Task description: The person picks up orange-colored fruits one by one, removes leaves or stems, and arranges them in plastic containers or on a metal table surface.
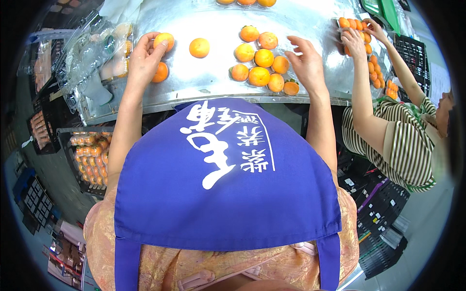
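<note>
My left hand [143, 60] grips an orange persimmon [164, 40] between thumb and fingers, just above the metal table [214, 78]. Close under that hand rests a second persimmon [160, 72], and a single persimmon [199, 48] lies to its right. Several more persimmons [259, 76] sit grouped in what looks like a clear plastic tray, some with green calyxes showing. My right hand [306, 63] hovers at the right side of this group, empty, its fingers apart and slightly curled.
Stacked clear plastic clamshells [93, 51] crowd the table's left end. Another fruit tray [247, 3] is at the far edge. On the right, a co-worker's hands [353, 42] touch a tray of orange fruit [351, 23]. A black crate [91, 163] of packed fruit stands below left.
</note>
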Action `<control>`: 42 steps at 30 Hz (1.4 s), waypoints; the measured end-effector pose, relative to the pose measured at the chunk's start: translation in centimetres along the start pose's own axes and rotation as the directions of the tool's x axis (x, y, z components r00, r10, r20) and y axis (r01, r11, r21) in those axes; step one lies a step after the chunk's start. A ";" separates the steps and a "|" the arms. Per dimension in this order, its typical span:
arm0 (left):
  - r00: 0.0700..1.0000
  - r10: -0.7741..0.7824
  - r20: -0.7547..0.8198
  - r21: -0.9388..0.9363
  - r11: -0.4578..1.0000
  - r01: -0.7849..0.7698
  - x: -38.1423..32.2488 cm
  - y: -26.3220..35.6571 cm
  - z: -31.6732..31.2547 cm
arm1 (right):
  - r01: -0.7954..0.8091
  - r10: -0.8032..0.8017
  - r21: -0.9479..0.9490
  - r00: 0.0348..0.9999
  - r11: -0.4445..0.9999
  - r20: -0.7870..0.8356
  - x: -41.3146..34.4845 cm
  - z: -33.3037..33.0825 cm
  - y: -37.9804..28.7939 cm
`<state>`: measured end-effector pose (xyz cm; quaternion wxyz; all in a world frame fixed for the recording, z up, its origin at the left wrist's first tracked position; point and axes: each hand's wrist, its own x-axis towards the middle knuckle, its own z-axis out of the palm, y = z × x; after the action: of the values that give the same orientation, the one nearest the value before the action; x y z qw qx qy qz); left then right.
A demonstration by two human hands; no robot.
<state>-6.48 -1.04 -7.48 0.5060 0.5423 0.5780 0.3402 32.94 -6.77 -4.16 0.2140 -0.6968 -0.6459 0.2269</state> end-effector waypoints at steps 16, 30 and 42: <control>0.955 0.296 -0.012 0.688 0.696 -0.207 2.0 -1.5 -0.2 | 0.081 -0.054 -0.205 0.989 0.975 0.135 3.7 2.8 -2.1; 0.959 0.279 0.051 0.502 0.823 -0.266 -0.1 7.6 2.1 | -0.071 0.071 0.007 0.997 0.997 0.001 2.8 1.7 -1.0; 0.849 0.358 0.387 -0.280 0.924 -0.262 -2.4 11.0 9.4 | -0.425 -0.249 0.884 0.893 -0.195 0.375 0.2 0.8 -7.5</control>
<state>5.38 -2.89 0.95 0.6151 0.6321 0.3152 0.3503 26.44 -6.04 -0.39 0.5052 -0.2481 -0.2053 0.8006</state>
